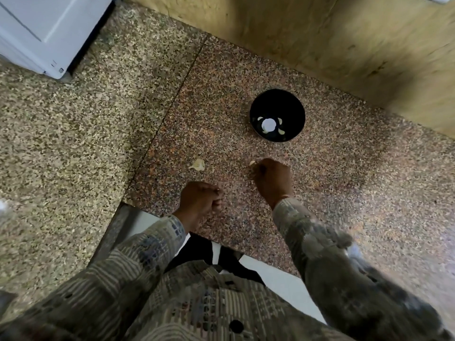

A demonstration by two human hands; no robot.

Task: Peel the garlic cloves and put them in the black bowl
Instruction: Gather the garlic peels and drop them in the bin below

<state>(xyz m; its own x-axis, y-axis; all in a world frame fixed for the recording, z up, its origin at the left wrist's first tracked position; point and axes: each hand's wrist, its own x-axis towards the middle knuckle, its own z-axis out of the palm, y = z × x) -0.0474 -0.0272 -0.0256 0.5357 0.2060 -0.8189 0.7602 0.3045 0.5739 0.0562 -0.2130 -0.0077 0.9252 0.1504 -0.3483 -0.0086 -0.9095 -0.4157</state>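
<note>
- One speckled stone counter [344, 168] carries the rest.
- Beyond the right fingertips, the black bowl [290, 107] holds peeled cloves [281, 131].
- Curled fingers of the right hand [270, 178] pinch a garlic clove [252, 163].
- Fingers of the left hand [199, 200] are curled together; whether they hold anything is unclear.
- Just beyond them lies a garlic piece [197, 165].

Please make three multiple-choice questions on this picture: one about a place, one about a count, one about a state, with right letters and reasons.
1. Where does the black bowl stand? A) on a chair B) on the speckled counter, beyond the right hand C) on the floor
2. How many bowls are in view? A) one B) two C) three
3. The bowl is: A) upside down B) empty C) holding pale cloves
1 B: it rests on the counter past the hand. 2 A: only one shows. 3 C: pale cloves lie inside.
</note>
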